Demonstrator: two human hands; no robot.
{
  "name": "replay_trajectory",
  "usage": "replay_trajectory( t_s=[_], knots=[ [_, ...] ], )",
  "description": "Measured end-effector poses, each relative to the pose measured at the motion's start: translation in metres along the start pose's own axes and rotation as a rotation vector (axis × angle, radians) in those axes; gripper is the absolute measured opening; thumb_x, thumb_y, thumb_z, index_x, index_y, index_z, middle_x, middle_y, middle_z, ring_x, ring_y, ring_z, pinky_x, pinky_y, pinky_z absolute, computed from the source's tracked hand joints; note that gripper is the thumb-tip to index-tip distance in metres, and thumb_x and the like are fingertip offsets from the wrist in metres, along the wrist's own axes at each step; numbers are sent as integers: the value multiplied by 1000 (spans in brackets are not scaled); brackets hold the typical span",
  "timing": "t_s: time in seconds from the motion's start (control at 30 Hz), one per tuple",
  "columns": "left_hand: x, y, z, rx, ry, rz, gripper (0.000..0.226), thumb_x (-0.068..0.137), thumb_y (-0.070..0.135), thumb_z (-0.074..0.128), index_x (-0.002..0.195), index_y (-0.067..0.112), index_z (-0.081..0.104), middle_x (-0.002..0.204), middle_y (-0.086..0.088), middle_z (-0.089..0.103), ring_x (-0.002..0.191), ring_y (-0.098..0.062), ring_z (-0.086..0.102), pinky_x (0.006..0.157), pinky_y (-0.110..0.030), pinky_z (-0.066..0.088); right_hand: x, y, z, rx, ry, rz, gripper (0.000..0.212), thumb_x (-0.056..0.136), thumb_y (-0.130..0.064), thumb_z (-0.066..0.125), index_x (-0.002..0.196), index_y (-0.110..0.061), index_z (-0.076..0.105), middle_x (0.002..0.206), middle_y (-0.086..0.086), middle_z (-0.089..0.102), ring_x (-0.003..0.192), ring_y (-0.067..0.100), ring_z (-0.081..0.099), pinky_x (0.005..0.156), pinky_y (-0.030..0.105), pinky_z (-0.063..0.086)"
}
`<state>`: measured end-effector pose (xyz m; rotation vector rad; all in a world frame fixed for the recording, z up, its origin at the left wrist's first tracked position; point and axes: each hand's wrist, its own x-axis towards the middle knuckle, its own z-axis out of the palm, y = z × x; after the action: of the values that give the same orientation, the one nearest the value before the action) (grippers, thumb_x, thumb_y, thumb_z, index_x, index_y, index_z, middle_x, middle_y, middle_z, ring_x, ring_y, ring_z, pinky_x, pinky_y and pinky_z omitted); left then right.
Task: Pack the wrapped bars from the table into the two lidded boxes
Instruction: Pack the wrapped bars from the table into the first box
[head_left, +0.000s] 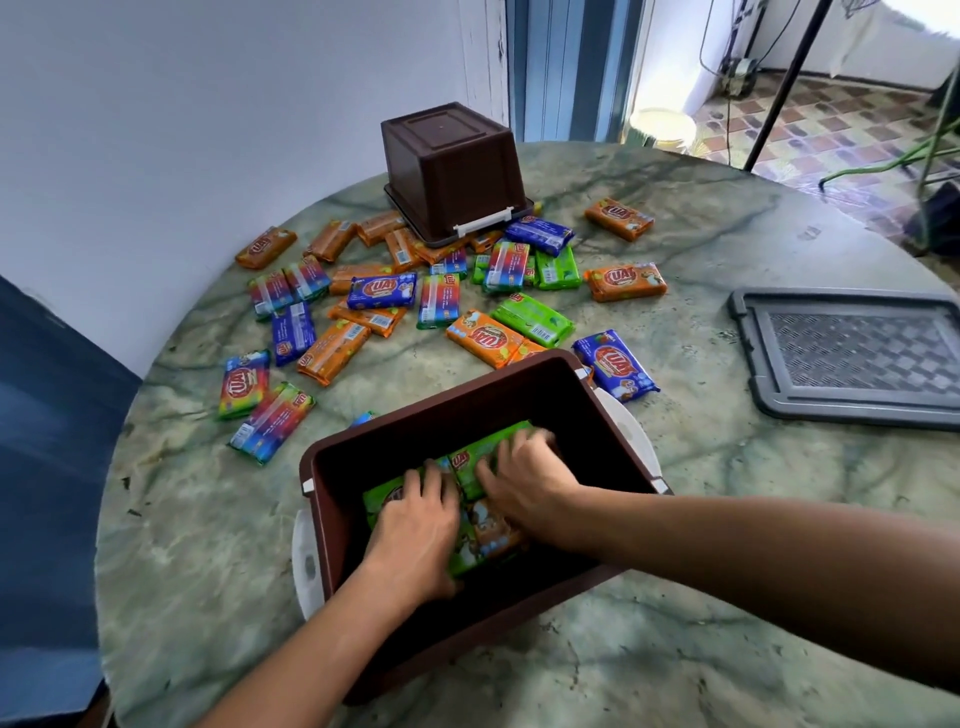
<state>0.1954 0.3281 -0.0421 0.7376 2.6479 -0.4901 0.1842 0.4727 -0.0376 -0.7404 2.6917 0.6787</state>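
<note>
While loose bars lie scattered across the table, the left hand and right hand press spread fingers flat on green bars inside the near box, gripping nothing; the wrappers look light, firm and slick, best pinched by their long edges.

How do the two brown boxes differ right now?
The near box stands upright and open; the far box sits upside down on its rim. The near box holds green and orange bars, with the left hand and right hand on them; the far box has bars only around and under its edge. The near box lies at the table's front, the far one at the back. Both are brown plastic with white latches.
</note>
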Motion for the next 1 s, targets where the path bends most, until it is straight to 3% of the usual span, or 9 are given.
replay_trajectory(
  t_s=[0.13, 0.2, 0.27, 0.33, 0.57, 0.7, 0.87, 1.0],
  knots=[
    [2, -4, 0, -56, -3, -13, 113, 65, 53, 76, 146, 6, 13, 150, -14, 15, 134, -32, 23, 96, -43, 47, 11, -3, 11, -46, 107, -154, 56, 102, -29, 29, 149, -1, 16, 149, 29, 24, 131, 48, 34, 94, 60, 43],
    [4, -4, 2, -79, -17, -19, 118, 65, 54, 77, 148, 6, 7, 151, -15, 11, 136, -33, 20, 98, -45, 46, 13, 5, 15, 22, 158, -202, 69, 95, -39, 43, 147, 1, 21, 145, 26, 32, 124, 44, 41, 88, 54, 48],
    [6, -3, 3, -64, -16, -10, 123, 62, 55, 78, 147, 3, 5, 151, -17, 10, 135, -36, 19, 100, -45, 45, 13, 16, 16, 56, 167, -267, 104, 68, -60, 68, 141, 3, 30, 135, 22, 41, 113, 38, 46, 80, 47, 50],
    [9, -3, 3, -42, -11, 7, 124, 60, 57, 79, 146, 2, 8, 149, -18, 12, 134, -39, 20, 101, -45, 44, 14, 23, 14, 43, 150, -305, 119, 51, -71, 72, 137, 3, 37, 126, 18, 47, 106, 34, 49, 78, 43, 47],
    [12, -1, 5, -43, -12, 3, 127, 54, 53, 84, 145, 0, 12, 148, -20, 15, 134, -41, 21, 99, -46, 46, 17, 21, 24, -9, 139, -290, 127, 44, -88, 57, 131, 4, 48, 116, 16, 53, 96, 31, 52, 76, 41, 45],
    [12, -3, 2, -54, -26, -2, 128, 54, 52, 84, 146, -1, 12, 149, -21, 16, 136, -42, 20, 102, -46, 43, 21, 20, 28, 1, 157, -299, 128, 55, -85, 57, 141, 5, 30, 130, 20, 43, 110, 36, 45, 88, 48, 42],
    [9, -3, -2, -71, -11, -3, 126, 54, 52, 84, 146, 1, 15, 150, -19, 18, 136, -40, 21, 102, -47, 41, 18, 21, 29, -1, 154, -277, 129, 56, -84, 58, 143, 6, 27, 135, 20, 41, 115, 38, 43, 92, 53, 41],
    [4, -2, -1, -80, 4, -32, 124, 53, 54, 84, 145, 1, 19, 148, -19, 22, 134, -40, 23, 101, -47, 41, 18, 20, 29, -7, 136, -260, 132, 35, -91, 57, 126, 3, 55, 113, 16, 60, 94, 34, 55, 74, 47, 49]
  ],
)
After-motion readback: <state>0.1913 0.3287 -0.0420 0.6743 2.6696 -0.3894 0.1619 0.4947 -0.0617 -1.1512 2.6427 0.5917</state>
